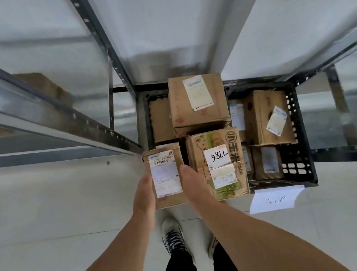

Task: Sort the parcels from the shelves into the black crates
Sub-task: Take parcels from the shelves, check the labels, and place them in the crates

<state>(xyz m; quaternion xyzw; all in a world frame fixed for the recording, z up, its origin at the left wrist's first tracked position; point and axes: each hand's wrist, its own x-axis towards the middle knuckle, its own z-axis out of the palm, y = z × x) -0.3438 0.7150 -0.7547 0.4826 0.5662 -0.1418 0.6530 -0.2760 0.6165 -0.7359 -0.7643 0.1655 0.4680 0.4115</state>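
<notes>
Holding a small parcel (165, 174) between both hands, the person is working at the placing step. The left hand (143, 199) is gripping its left edge and the right hand (193, 182) its right edge, with the thumbs lying along the labelled face. The parcel is hanging over the floor just beside the near corner of the left crate (145, 116), not yet inside.

That crate is sitting piled above its rim, with a printed corn box (216, 145) and a plain box (199, 112) on top. The next move is probably calling for a label check, then for finding a gap there or going to the right crate (303, 164).

The parcel is looking flat, rectangular and stiff: brown cardboard carrying a smooth white paper label. The crates are showing hard black plastic with lattice walls.
</notes>
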